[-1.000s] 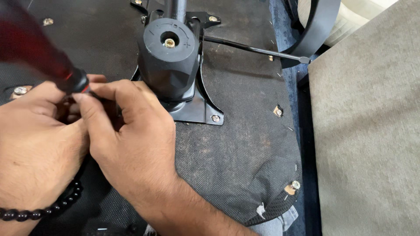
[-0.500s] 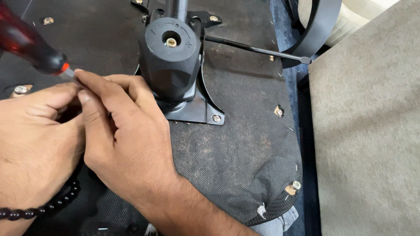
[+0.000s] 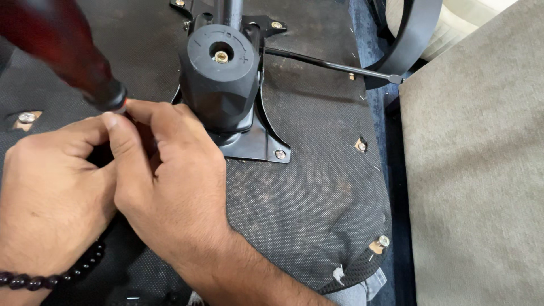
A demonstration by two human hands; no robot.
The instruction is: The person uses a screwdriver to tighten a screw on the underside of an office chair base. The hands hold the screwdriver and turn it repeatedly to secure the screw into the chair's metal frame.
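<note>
A screwdriver with a dark red handle leans in from the upper left, blurred; its shaft and tip are hidden among my fingers. My left hand, with a black bead bracelet at the wrist, curls around the shaft from the left. My right hand pinches the shaft just below the handle's black collar with thumb and forefinger. Both hands rest on the black fabric underside of an upturned chair seat, right beside the black tilt mechanism.
The mechanism's metal plate is held by a bolt at its near corner. A thin black lever rod runs right from it. Another bolt sits at far left. A black armrest loop and a beige cushion lie at the right.
The screwdriver handle rocked to the left and has swung back right, closer to the camera. Both hands stayed pinched around its shaft; my right forefinger shifted slightly.
</note>
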